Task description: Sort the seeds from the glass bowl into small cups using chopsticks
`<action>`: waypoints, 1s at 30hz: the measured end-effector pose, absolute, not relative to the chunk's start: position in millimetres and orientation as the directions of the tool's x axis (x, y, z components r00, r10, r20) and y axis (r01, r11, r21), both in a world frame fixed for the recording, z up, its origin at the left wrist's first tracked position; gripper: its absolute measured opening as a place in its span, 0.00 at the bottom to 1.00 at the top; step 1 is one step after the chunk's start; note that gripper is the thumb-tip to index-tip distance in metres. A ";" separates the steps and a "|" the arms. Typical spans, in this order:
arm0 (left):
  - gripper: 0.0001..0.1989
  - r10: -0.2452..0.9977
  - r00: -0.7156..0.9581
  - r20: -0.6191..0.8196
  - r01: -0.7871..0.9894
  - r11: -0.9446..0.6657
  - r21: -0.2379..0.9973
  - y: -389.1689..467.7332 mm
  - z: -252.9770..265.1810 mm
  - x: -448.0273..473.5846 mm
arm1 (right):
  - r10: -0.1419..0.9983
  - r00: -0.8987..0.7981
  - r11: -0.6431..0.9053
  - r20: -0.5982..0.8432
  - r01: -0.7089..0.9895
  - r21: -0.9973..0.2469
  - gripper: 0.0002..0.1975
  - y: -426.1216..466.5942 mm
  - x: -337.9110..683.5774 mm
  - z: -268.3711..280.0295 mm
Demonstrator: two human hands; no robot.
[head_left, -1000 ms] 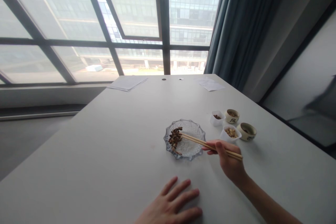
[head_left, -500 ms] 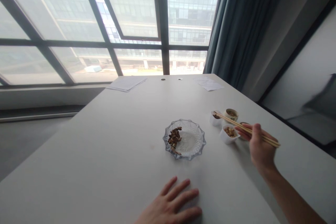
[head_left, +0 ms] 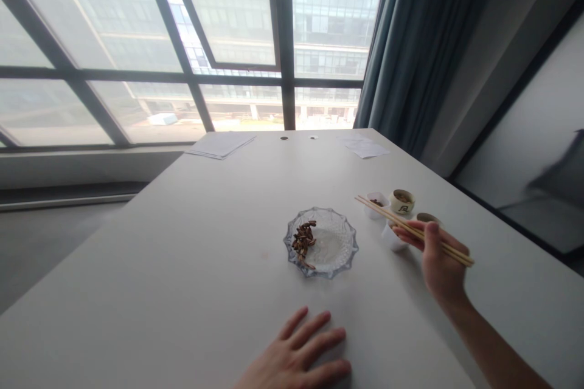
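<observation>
My right hand (head_left: 440, 258) is closed around a pair of wooden chopsticks (head_left: 413, 229). Their tips reach over the white plastic cup (head_left: 375, 213) of small dark pieces; whether they pinch anything is too small to tell. Under the hand, a second white cup (head_left: 393, 239) is partly covered by my fingers. Behind it stand a cream cup with a dark character (head_left: 403, 206) and another round cup (head_left: 427, 217), mostly hidden. A scalloped clear glass plate (head_left: 335, 255) holds dark striped seeds (head_left: 303, 240) on its left side. Spread on the tabletop in front of it lies my left hand (head_left: 298, 355), holding nothing.
The white table (head_left: 182, 255) runs up to the window wall. Stacked papers (head_left: 221, 144) lie at its far left corner, loose sheets (head_left: 367, 147) at the far right. A dark blue curtain (head_left: 410, 48) hangs on the right.
My right hand has moved left with the chopsticks, their tips passing from inside the far white cup to its left rim. The nearer cup is now more covered. My left hand stays still.
</observation>
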State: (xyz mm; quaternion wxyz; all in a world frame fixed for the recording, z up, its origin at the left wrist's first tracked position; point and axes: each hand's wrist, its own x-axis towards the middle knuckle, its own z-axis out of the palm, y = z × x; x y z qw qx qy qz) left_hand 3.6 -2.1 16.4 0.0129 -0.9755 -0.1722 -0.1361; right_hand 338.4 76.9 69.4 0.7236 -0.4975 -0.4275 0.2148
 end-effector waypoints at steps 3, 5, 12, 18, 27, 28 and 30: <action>0.24 0.334 0.907 0.256 0.341 -0.940 0.020 -2.1 17.5 3.0 | 0.830 0.385 0.392 0.404 0.113 -0.913 0.24 68.9 323.5 64.1; 0.25 0.333 0.907 0.258 0.338 -0.941 0.024 -2.2 17.2 2.7 | 0.883 0.251 0.383 0.397 0.105 -0.918 0.24 64.0 315.2 60.3; 0.26 0.336 0.912 0.236 0.341 -0.940 0.022 -2.5 16.0 2.8 | 0.936 -0.042 0.351 0.349 0.061 -0.934 0.24 57.4 304.5 55.1; 0.25 0.331 0.906 0.264 0.337 -0.941 0.023 -1.1 16.2 3.2 | 0.935 -0.081 0.347 0.344 0.031 -0.937 0.24 59.5 298.4 53.6; 0.24 0.340 0.897 0.282 0.346 -0.938 0.031 -2.6 17.2 4.1 | 0.953 0.138 0.274 0.271 -0.001 -0.962 0.26 58.7 293.8 47.1; 0.24 0.341 0.899 0.275 0.345 -0.938 0.036 -2.7 17.4 4.0 | 0.952 0.147 0.272 0.268 -0.008 -0.962 0.26 59.5 294.8 48.0; 0.24 0.338 0.905 0.260 0.338 -0.940 0.045 -2.6 18.1 3.8 | 0.949 0.182 0.265 0.257 -0.026 -0.964 0.26 61.4 297.0 50.5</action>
